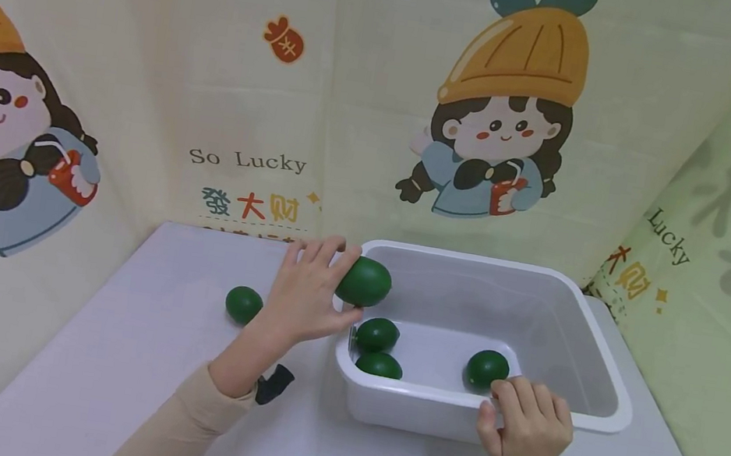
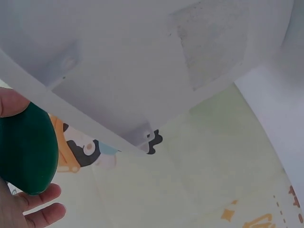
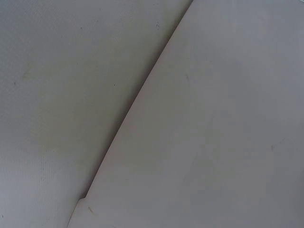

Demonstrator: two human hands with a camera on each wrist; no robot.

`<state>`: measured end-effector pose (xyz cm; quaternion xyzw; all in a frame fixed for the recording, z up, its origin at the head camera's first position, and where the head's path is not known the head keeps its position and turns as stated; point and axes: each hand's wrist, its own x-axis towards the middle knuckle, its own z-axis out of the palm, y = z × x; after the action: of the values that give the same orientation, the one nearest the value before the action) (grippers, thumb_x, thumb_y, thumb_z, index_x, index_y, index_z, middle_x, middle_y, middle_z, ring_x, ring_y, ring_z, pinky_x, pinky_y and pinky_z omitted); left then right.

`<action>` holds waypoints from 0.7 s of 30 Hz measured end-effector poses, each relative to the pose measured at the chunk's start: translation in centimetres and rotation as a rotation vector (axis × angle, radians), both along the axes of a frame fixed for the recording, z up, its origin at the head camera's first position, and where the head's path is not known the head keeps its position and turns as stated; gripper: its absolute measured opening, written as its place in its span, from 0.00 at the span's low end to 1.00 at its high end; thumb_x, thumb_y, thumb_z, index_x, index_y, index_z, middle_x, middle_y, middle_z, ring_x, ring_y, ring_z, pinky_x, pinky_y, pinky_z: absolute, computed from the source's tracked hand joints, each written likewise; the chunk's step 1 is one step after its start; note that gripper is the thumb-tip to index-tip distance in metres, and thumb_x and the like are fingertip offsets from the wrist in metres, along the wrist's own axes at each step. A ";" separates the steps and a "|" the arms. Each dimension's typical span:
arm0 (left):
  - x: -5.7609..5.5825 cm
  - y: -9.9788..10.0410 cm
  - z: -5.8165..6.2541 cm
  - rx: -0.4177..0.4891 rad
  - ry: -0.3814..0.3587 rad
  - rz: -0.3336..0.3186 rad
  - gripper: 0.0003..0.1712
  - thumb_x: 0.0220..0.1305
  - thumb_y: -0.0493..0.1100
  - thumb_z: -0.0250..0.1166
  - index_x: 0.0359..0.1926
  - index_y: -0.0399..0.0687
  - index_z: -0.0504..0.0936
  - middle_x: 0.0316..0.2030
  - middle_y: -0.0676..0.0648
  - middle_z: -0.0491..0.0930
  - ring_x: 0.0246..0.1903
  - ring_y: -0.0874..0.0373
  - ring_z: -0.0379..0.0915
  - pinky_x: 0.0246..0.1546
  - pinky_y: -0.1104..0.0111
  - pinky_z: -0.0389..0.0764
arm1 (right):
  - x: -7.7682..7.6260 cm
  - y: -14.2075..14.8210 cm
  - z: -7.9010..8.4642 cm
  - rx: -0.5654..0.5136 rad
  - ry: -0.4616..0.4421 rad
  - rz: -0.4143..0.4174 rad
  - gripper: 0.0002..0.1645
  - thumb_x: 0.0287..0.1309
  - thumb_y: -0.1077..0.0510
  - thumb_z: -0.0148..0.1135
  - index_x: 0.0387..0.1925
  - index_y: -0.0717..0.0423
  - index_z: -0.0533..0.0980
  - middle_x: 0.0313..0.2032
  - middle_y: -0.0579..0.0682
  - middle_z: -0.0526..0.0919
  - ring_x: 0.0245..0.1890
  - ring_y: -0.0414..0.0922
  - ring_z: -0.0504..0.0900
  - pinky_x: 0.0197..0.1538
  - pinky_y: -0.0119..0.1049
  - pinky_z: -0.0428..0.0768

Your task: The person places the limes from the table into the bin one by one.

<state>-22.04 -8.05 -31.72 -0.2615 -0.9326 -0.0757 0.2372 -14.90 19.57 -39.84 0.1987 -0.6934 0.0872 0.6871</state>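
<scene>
In the head view my left hand (image 1: 309,291) holds a dark green lime (image 1: 364,281) between thumb and fingers, over the left rim of a white plastic bin (image 1: 436,420). The left wrist view shows this lime (image 2: 29,149) close to the bin's outer wall (image 2: 118,66). Two limes lie inside at the left, an upper one (image 1: 378,335) and a lower one (image 1: 380,365). A third lime (image 1: 487,371) sits further right on the bin's floor. My right hand (image 1: 530,430) grips the front rim, fingers curled over it; the right wrist view does not show the hand.
Left of the bin, another lime (image 1: 243,305) lies on the white table (image 1: 127,350), partly behind my left forearm. A dark strap (image 1: 274,385) shows at the left wrist. A printed cloth (image 1: 370,103) with cartoon figures hangs behind and beside the table.
</scene>
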 end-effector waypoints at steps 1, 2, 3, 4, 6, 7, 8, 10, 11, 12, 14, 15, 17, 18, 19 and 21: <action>0.0 0.1 0.0 -0.007 0.001 -0.004 0.41 0.43 0.63 0.63 0.58 0.51 0.68 0.53 0.45 0.67 0.52 0.50 0.61 0.53 0.53 0.60 | 0.0 0.0 0.0 0.002 -0.004 -0.001 0.27 0.57 0.45 0.39 0.12 0.59 0.67 0.13 0.52 0.68 0.12 0.51 0.61 0.20 0.40 0.53; 0.0 0.3 0.1 -0.014 0.001 -0.008 0.41 0.43 0.63 0.63 0.58 0.52 0.68 0.53 0.45 0.67 0.51 0.50 0.61 0.53 0.53 0.60 | 0.0 0.0 0.0 0.002 -0.005 -0.001 0.27 0.57 0.45 0.39 0.12 0.59 0.67 0.13 0.52 0.68 0.12 0.51 0.61 0.20 0.40 0.53; -0.1 0.4 0.1 -0.017 -0.003 -0.014 0.41 0.43 0.63 0.63 0.59 0.52 0.68 0.53 0.45 0.67 0.51 0.50 0.61 0.53 0.53 0.60 | 0.0 0.0 0.0 0.002 -0.005 0.000 0.27 0.57 0.46 0.39 0.13 0.59 0.67 0.13 0.52 0.68 0.12 0.51 0.61 0.20 0.40 0.53; -0.1 0.6 0.1 -0.024 -0.004 -0.017 0.42 0.43 0.63 0.63 0.59 0.52 0.68 0.54 0.45 0.67 0.52 0.50 0.61 0.53 0.53 0.60 | 0.0 0.0 0.1 0.002 -0.004 0.001 0.27 0.57 0.46 0.40 0.13 0.59 0.67 0.13 0.52 0.68 0.12 0.51 0.61 0.20 0.40 0.53; -0.1 0.9 0.2 -0.038 0.001 -0.027 0.42 0.43 0.64 0.63 0.59 0.52 0.68 0.54 0.45 0.67 0.51 0.50 0.61 0.53 0.53 0.60 | 0.0 -0.1 0.1 0.000 0.001 0.004 0.26 0.56 0.46 0.40 0.13 0.59 0.67 0.13 0.52 0.68 0.12 0.50 0.61 0.21 0.40 0.53; -0.2 1.1 0.2 -0.044 0.006 -0.033 0.42 0.43 0.64 0.63 0.59 0.52 0.69 0.53 0.45 0.67 0.51 0.50 0.61 0.52 0.53 0.60 | -0.1 -0.1 0.2 -0.001 0.004 0.005 0.26 0.56 0.46 0.40 0.12 0.59 0.67 0.13 0.52 0.68 0.12 0.50 0.61 0.21 0.40 0.53; -0.2 1.2 0.2 -0.049 0.013 -0.039 0.42 0.42 0.64 0.63 0.59 0.52 0.69 0.53 0.45 0.67 0.51 0.50 0.62 0.52 0.54 0.60 | -0.1 -0.2 0.2 -0.002 0.007 0.006 0.26 0.56 0.46 0.40 0.12 0.59 0.67 0.13 0.52 0.68 0.12 0.50 0.61 0.21 0.40 0.53; -0.4 1.5 0.1 -0.063 0.032 -0.053 0.41 0.42 0.65 0.62 0.57 0.53 0.69 0.52 0.46 0.67 0.50 0.51 0.62 0.50 0.55 0.61 | -0.2 -0.2 0.2 -0.001 0.008 0.004 0.26 0.56 0.46 0.40 0.12 0.59 0.67 0.13 0.52 0.68 0.12 0.50 0.61 0.21 0.40 0.53; -0.4 1.6 0.1 -0.066 0.040 -0.062 0.40 0.42 0.65 0.62 0.57 0.53 0.69 0.52 0.46 0.67 0.49 0.51 0.62 0.49 0.56 0.61 | -0.2 -0.3 0.1 -0.001 0.007 0.003 0.26 0.56 0.46 0.40 0.12 0.59 0.67 0.13 0.52 0.68 0.12 0.50 0.61 0.21 0.40 0.53; -0.4 1.7 0.1 -0.069 0.044 -0.070 0.40 0.42 0.65 0.62 0.56 0.53 0.68 0.52 0.46 0.67 0.49 0.52 0.62 0.49 0.56 0.61 | -0.2 -0.3 0.1 0.000 0.006 0.001 0.26 0.56 0.46 0.40 0.12 0.59 0.67 0.13 0.52 0.68 0.12 0.50 0.61 0.21 0.40 0.53; -0.5 2.0 0.1 -0.076 0.048 -0.086 0.39 0.42 0.65 0.62 0.55 0.54 0.68 0.51 0.46 0.67 0.49 0.52 0.62 0.49 0.56 0.62 | -0.3 -0.3 0.1 0.000 0.005 -0.002 0.26 0.56 0.46 0.40 0.12 0.59 0.67 0.13 0.52 0.68 0.12 0.50 0.61 0.21 0.40 0.53; -0.5 2.1 0.1 -0.081 0.048 -0.092 0.39 0.42 0.65 0.62 0.55 0.54 0.68 0.51 0.47 0.67 0.49 0.52 0.62 0.49 0.57 0.62 | -0.3 -0.3 0.1 0.000 0.005 -0.003 0.26 0.56 0.46 0.40 0.12 0.59 0.67 0.13 0.52 0.68 0.12 0.50 0.61 0.21 0.40 0.53; -0.5 2.3 0.1 -0.091 0.042 -0.102 0.38 0.42 0.65 0.62 0.55 0.54 0.68 0.51 0.47 0.68 0.50 0.53 0.62 0.49 0.57 0.62 | -0.3 -0.4 0.1 -0.001 0.006 -0.004 0.26 0.56 0.46 0.40 0.12 0.59 0.67 0.13 0.52 0.68 0.12 0.50 0.61 0.21 0.40 0.53; -0.5 2.5 0.1 -0.096 0.037 -0.106 0.39 0.43 0.65 0.61 0.55 0.54 0.68 0.51 0.47 0.68 0.50 0.53 0.62 0.49 0.57 0.62 | -0.3 -0.4 0.1 -0.002 0.007 -0.004 0.26 0.56 0.46 0.40 0.12 0.59 0.67 0.13 0.52 0.68 0.12 0.50 0.61 0.21 0.40 0.53; -0.5 2.6 0.1 -0.102 0.035 -0.110 0.39 0.43 0.65 0.61 0.55 0.54 0.68 0.51 0.47 0.68 0.50 0.53 0.62 0.49 0.57 0.62 | -0.4 -0.5 0.1 -0.003 0.011 -0.004 0.26 0.56 0.46 0.40 0.12 0.59 0.67 0.13 0.52 0.68 0.12 0.50 0.61 0.21 0.40 0.53; -0.5 2.8 0.0 -0.110 0.029 -0.120 0.39 0.43 0.65 0.61 0.56 0.54 0.68 0.51 0.47 0.68 0.50 0.53 0.62 0.49 0.57 0.62 | -0.5 -0.6 0.1 -0.005 0.018 -0.004 0.26 0.56 0.46 0.40 0.12 0.59 0.67 0.13 0.52 0.68 0.12 0.50 0.60 0.21 0.40 0.53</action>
<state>-22.54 -5.20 -31.69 -0.3304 -0.9144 -0.0348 0.2312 -15.35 18.98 -39.73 0.1963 -0.6873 0.0856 0.6940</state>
